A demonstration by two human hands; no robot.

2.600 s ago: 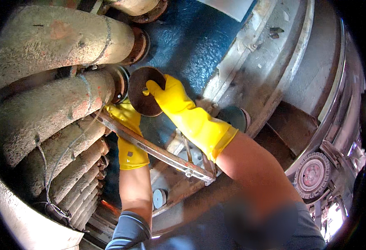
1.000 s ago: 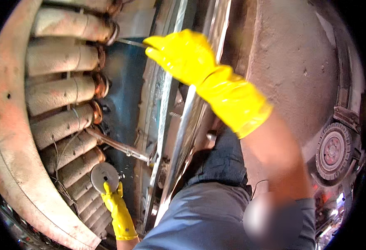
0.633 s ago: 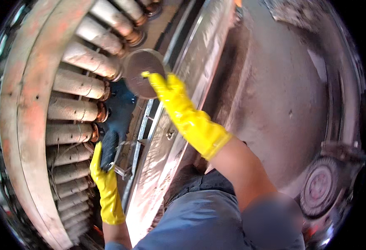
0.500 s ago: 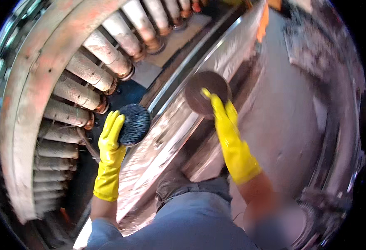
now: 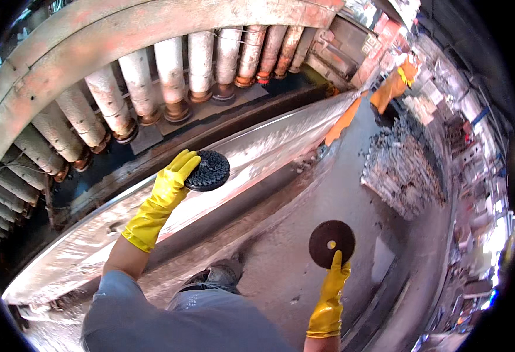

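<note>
My left hand [image 5: 166, 190] wears a long yellow rubber glove. Its fingers grip the edge of a round black disc [image 5: 209, 171] with a bristly, rough face, like a round brush head, held over a long pale metal trough edge. On the right, my right hand [image 5: 332, 293], in a matching glove, holds a flat dark brown abrasive disc [image 5: 319, 243] by its near edge. That disc has a hole in its middle, where a bit of yellow shows; the fingers behind it are hidden. It hangs above the grey floor, apart from the black disc.
A row of pale cylinders [image 5: 169, 70] stands under a curved beam [image 5: 152, 23] at the left and back. The long trough [image 5: 257, 138] runs diagonally across. Stacked grey pieces [image 5: 401, 173] lie at the right. Beyond, a person in orange clothing [image 5: 389, 91] stands near an orange sheet [image 5: 344, 120].
The view has turned toward the right. My right hand has carried the brown disc away from the trough, down and right. My left hand still grips the black disc, now over the trough's edge.
</note>
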